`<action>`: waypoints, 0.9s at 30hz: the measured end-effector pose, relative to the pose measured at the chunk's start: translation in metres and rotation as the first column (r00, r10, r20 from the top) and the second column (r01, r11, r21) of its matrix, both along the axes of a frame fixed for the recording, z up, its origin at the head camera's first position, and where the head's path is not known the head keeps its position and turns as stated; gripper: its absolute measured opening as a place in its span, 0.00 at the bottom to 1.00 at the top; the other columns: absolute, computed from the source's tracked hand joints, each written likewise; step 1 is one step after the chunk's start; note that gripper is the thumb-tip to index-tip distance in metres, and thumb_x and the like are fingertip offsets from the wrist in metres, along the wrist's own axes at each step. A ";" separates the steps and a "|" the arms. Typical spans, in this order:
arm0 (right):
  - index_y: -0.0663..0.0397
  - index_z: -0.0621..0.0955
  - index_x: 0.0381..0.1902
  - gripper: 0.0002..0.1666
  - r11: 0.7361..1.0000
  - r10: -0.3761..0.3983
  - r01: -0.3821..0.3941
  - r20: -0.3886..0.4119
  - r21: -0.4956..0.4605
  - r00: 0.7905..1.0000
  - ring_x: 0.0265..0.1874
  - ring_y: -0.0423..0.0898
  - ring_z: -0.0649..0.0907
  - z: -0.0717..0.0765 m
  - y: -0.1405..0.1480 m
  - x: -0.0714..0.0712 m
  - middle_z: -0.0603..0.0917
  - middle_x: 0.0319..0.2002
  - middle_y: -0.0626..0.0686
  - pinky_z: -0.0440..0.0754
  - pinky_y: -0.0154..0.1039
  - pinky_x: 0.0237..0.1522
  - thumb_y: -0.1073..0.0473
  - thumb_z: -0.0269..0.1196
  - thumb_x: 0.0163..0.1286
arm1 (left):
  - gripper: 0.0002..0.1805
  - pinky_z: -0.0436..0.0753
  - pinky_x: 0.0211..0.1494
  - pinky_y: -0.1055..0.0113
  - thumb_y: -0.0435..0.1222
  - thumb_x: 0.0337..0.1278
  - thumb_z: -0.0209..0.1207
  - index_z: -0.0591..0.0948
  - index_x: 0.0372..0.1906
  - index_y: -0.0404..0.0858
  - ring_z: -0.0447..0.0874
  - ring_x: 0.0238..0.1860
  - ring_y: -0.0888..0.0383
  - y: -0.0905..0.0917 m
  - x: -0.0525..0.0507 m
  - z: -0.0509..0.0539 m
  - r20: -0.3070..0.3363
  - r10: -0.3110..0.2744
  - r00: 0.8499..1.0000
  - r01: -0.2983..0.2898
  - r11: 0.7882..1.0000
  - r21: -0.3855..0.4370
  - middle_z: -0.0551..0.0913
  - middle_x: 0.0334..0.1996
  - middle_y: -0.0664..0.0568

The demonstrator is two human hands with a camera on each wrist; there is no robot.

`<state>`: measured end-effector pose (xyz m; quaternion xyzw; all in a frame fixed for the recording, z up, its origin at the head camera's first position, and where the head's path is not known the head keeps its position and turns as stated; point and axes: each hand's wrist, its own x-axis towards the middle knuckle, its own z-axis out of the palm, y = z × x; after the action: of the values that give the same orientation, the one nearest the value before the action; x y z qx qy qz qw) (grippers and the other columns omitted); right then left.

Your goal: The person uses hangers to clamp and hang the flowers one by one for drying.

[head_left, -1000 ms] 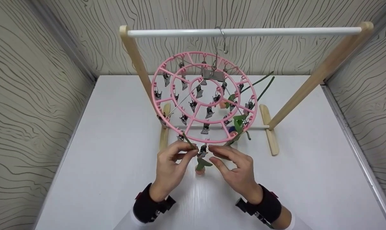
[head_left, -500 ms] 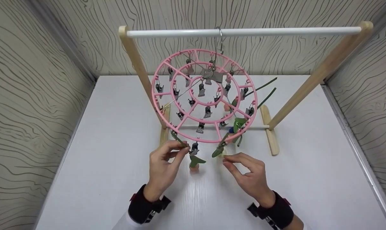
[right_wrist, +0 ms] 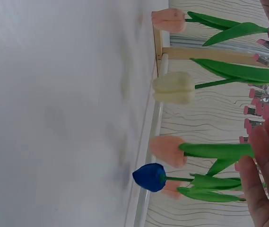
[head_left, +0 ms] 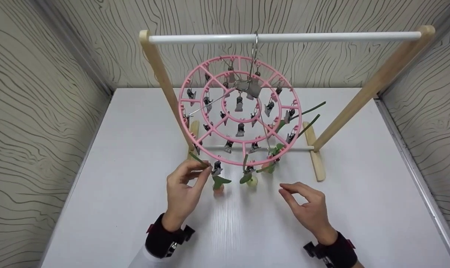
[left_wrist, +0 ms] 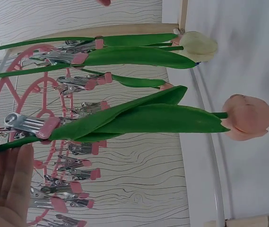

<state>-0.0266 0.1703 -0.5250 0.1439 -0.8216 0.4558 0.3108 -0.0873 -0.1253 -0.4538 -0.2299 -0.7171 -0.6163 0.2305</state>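
My left hand [head_left: 185,186] pinches the green stem of a pink artificial tulip [left_wrist: 247,118], just above the metal clip [left_wrist: 32,126] that grips it. This tulip hangs bloom down from the front left of a round pink clip hanger [head_left: 241,142]. Beside it a cream tulip [right_wrist: 174,88] is clipped head down. To the right hang more pink tulips and a blue tulip [right_wrist: 149,177]. My right hand [head_left: 308,206] is in the air to the front right of the hanger, thumb and index tips close together, holding nothing; in the right wrist view its fingers look straight.
The hanger's metal hook [head_left: 255,46] sits on a white rod [head_left: 332,36] between two wooden posts [head_left: 373,89] with wooden feet. Several bare clips [head_left: 240,129] dangle from the rings. A white table [head_left: 109,201] lies below, with patterned panels around.
The hanger has turned, its front side shifting left along with the tulips. My left hand has moved left while pinching the stem. My right hand has drawn back to the right, away from the clips.
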 end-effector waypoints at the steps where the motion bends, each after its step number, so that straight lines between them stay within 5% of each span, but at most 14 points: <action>1: 0.52 0.87 0.36 0.22 1.000 -0.009 0.009 0.004 0.004 1.000 0.26 0.35 0.85 -0.003 0.003 0.000 0.89 0.27 0.49 0.81 0.19 0.34 0.78 0.72 0.44 | 0.10 0.88 0.35 0.70 0.24 0.52 0.65 0.82 0.38 0.37 0.88 0.37 0.61 -0.001 -0.001 0.000 0.003 0.002 1.000 -0.002 1.000 0.003 0.86 0.35 0.45; 9: 0.47 0.87 0.39 0.22 0.999 -0.042 0.041 0.023 0.030 0.999 0.30 0.32 0.85 -0.020 0.024 0.003 0.89 0.29 0.47 0.81 0.18 0.36 0.75 0.72 0.48 | 0.12 0.88 0.34 0.70 0.20 0.50 0.63 0.82 0.38 0.36 0.87 0.36 0.63 -0.006 -0.006 0.000 0.046 0.031 0.998 -0.032 0.999 0.017 0.86 0.35 0.45; 27: 0.50 0.87 0.39 0.18 0.987 -0.142 0.136 0.060 0.087 0.988 0.35 0.28 0.84 -0.023 0.044 0.008 0.89 0.32 0.49 0.78 0.14 0.42 0.72 0.73 0.50 | 0.14 0.88 0.42 0.70 0.31 0.59 0.63 0.80 0.50 0.36 0.88 0.45 0.58 -0.012 -0.008 -0.001 0.129 0.075 0.989 -0.067 0.996 -0.060 0.86 0.46 0.44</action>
<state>-0.0181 0.2139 -0.5482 0.0838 -0.8576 0.4030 0.3084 -0.0957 -0.1374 -0.4547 -0.1695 -0.7554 -0.6012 0.1981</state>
